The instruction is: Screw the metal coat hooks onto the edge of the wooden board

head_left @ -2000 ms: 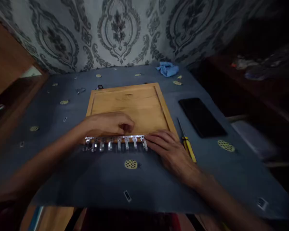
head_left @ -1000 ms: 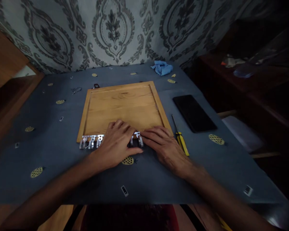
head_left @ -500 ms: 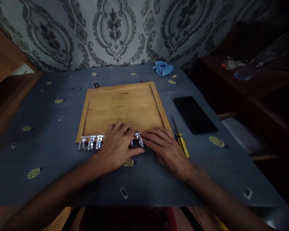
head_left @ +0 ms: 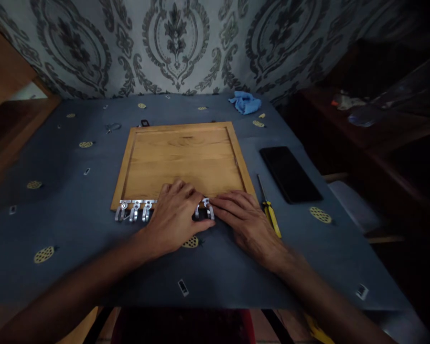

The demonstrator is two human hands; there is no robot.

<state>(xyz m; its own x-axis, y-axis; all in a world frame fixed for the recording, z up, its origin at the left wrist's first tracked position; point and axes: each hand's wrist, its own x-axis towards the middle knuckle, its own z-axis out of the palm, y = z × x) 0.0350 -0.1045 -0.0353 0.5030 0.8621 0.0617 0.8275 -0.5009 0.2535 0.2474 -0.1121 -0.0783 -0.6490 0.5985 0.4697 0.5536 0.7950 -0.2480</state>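
Note:
A framed wooden board (head_left: 182,155) lies flat on a table under a blue patterned cloth (head_left: 75,229). Along its near edge runs a metal rack of silver hooks (head_left: 134,210). My left hand (head_left: 175,217) lies palm down over the middle of the rack, fingers stretched onto the board and hiding several hooks. My right hand (head_left: 245,222) rests flat at the rack's right end, its fingertips touching the last hooks near the board's near right corner. Neither hand grips anything that I can see.
A yellow-handled screwdriver (head_left: 268,208) lies just right of my right hand, with a black phone (head_left: 290,174) beyond it. A crumpled blue cloth (head_left: 245,102) sits at the far edge near the patterned wall. Dark furniture stands to the right.
Two seconds ago my left hand was on the board behind the rack's left part; it has moved right onto the middle of the rack. Since then both hands stay nearly still.

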